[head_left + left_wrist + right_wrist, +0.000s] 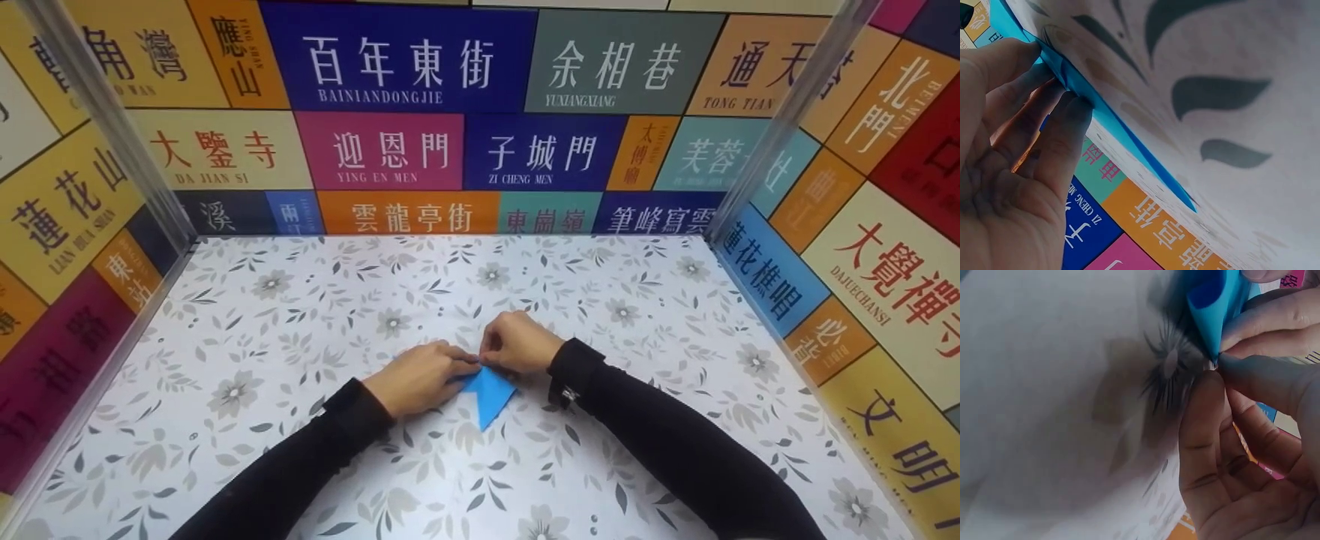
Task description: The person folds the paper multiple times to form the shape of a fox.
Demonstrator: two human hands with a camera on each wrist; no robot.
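Note:
A folded piece of bright blue paper [493, 397] lies on the patterned tabletop, one pointed corner toward me. My left hand [424, 377] rests over its left side. In the left wrist view the fingertips [1079, 107] press along the edge of the blue paper [1114, 132]. With thumb and index finger, my right hand [521, 343] pinches the paper's far tip. The right wrist view shows that pinch close up, where the blue paper [1216, 318] narrows to a point and a fold stands curled open. Fingers of the left hand [1280, 320] lie on it there.
The white tabletop [322, 300] has grey flowers and leaves. Panels with coloured Chinese signs [397, 60] stand behind it and along both sides. Clear upright strips [112, 127] mark the back corners. Both forearms wear black sleeves [660, 427].

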